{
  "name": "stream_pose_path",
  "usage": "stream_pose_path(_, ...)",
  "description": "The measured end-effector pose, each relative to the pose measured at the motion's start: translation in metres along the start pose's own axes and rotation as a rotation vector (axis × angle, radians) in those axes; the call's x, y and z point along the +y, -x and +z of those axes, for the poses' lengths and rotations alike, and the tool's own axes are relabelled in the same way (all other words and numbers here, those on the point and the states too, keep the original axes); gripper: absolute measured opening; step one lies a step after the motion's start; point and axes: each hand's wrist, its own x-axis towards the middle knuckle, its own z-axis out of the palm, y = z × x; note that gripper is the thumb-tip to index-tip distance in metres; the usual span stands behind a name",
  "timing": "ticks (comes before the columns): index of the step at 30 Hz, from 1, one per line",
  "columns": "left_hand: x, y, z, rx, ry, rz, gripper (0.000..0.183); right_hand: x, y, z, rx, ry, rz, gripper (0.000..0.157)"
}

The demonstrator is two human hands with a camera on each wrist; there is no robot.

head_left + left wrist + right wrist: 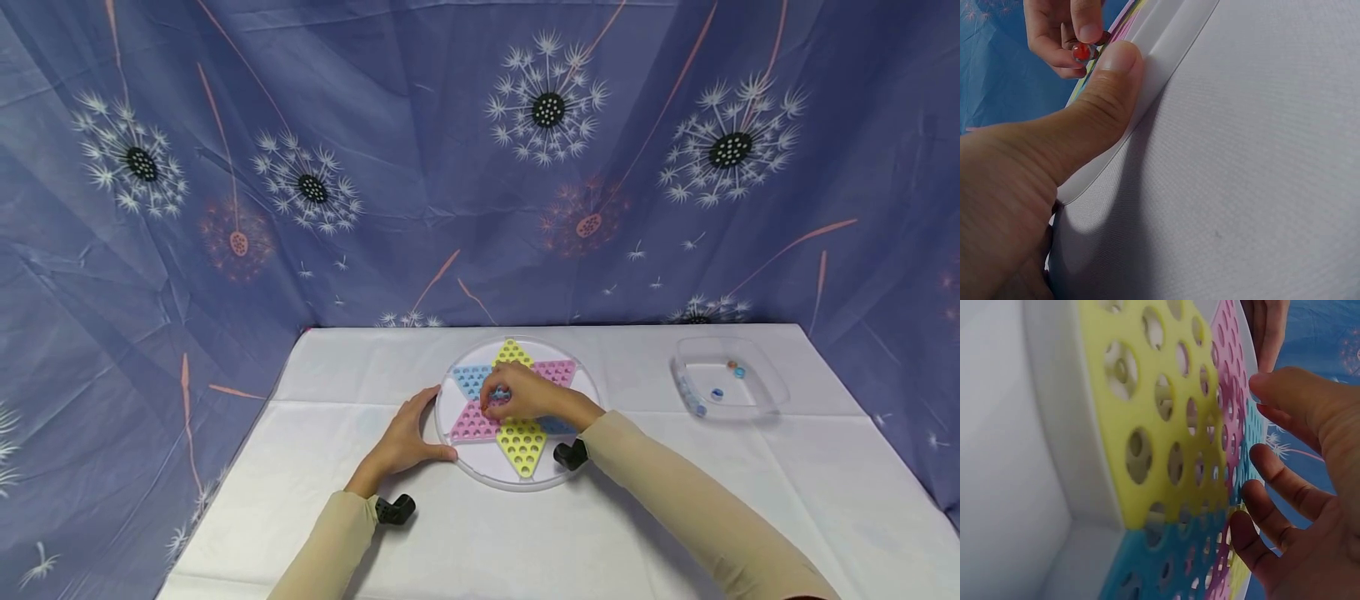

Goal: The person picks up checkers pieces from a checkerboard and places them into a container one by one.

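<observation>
A round white Chinese checkers board [480, 467] lies on the table, with pink, yellow and blue triangles of holes forming a star. Over its middle, my right hand [525, 393] pinches a clear marble with a red core [1082, 51] between thumb and finger. In the right wrist view, the right hand's fingers [1275, 478] are bent near the board's surface, and the marble is hidden there. My left hand [408, 437] rests against the board's left rim, thumb and fingers spread; its thumb [1110, 87] touches the rim in the left wrist view.
To the right of the board stands a clear plastic container [776, 398] holding several marbles, among them a blue one [717, 394]. A white cloth [465, 542] covers the table. Behind hangs a blue curtain [420, 167] with dandelion prints.
</observation>
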Motion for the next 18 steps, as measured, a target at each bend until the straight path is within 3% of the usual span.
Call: stream_pose_path(18, -0.001, -0.001, -0.001, -0.009, -0.018, 0.014, 0.12, -0.009, -0.009, -0.025, 0.121, -0.035, 0.02, 0.006)
